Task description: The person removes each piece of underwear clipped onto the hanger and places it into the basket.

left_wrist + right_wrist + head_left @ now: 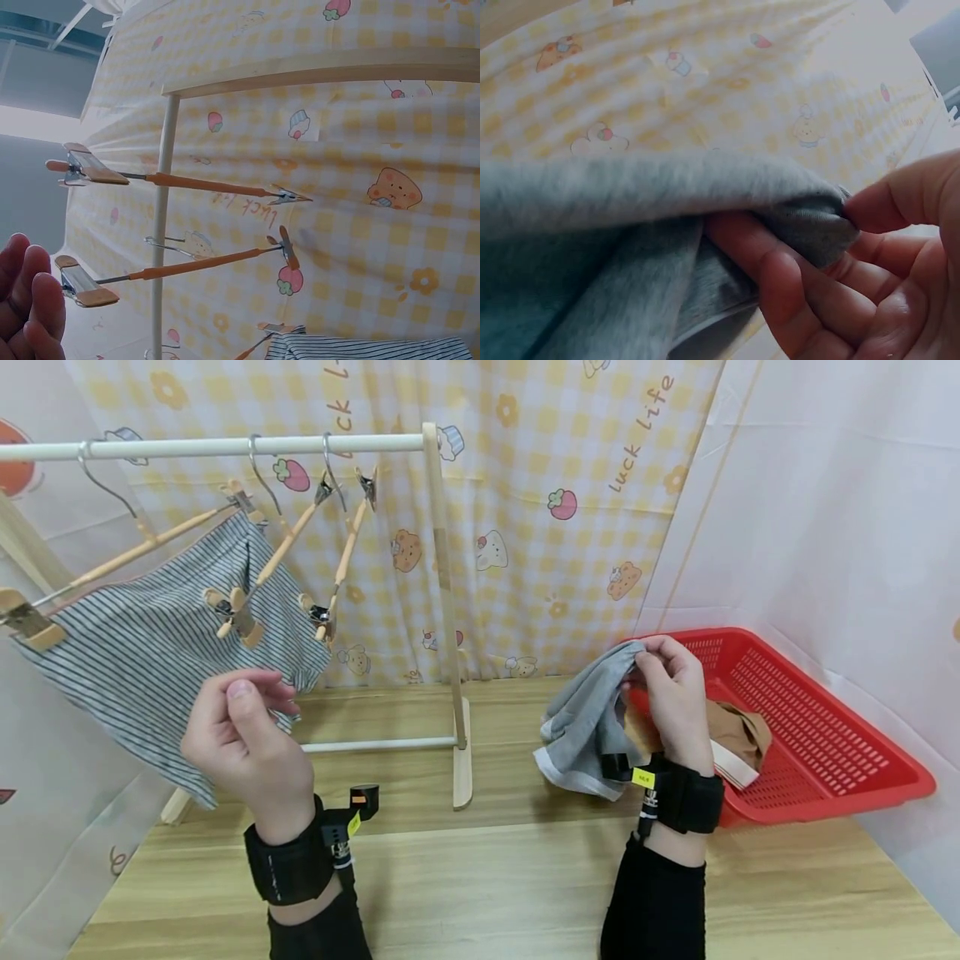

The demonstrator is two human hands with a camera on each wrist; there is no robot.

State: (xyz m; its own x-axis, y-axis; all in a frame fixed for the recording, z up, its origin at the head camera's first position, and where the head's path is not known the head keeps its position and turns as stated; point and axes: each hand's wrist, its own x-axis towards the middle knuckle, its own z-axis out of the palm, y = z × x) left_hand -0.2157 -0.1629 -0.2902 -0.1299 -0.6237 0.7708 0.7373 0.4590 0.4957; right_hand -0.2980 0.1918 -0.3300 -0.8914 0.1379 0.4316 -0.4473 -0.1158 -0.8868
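My right hand [678, 706] pinches one edge of a grey garment [581, 727] with white trim, which hangs in folds beside the basket. In the right wrist view, thumb and fingers grip the grey cloth [630, 187]; its exact kind cannot be told. Holding nothing, my left hand [247, 735] is raised with loosely bent fingers, in front of a striped garment [165, 610] that looks like shorts. That garment is clipped to a wooden clip hanger [180, 531]. Two bare clip hangers [292, 547] hang to its right, also seen as the upper bare hanger [210, 184] in the left wrist view.
The hangers hook over the white rail [187, 446] of a small wooden rack, whose right post [442, 568] stands on the wooden table [487, 885]. A red basket [918, 785] at right holds a brown garment [738, 731]. Patterned curtain [525, 460] covers the back.
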